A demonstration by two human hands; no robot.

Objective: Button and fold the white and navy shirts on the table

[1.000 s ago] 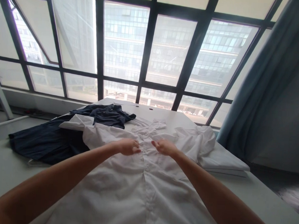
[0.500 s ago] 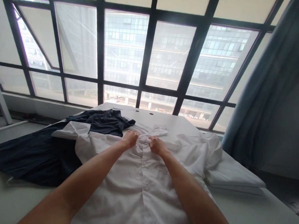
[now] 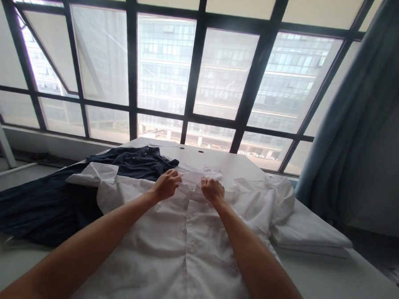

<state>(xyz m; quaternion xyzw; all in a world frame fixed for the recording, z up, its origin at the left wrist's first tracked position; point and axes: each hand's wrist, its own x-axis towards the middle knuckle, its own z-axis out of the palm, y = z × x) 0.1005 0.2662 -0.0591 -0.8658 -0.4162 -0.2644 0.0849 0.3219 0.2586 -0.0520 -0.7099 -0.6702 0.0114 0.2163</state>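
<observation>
A white button-up shirt lies front side up on a white table, with its collar at the far end. My left hand is closed on the left side of the collar. Just to its right, my right hand pinches the right side of the collar, and the cloth between the two hands is lifted a little. Both forearms stretch out over the shirt's front.
A dark navy garment is spread at the left, partly under the white shirt's sleeve. Folded white cloth lies at the right. Large windows stand behind the table and a blue curtain hangs at the right.
Both hands moved from the shirt's chest up to the collar and closed on it. The collar cloth is now raised slightly between them.
</observation>
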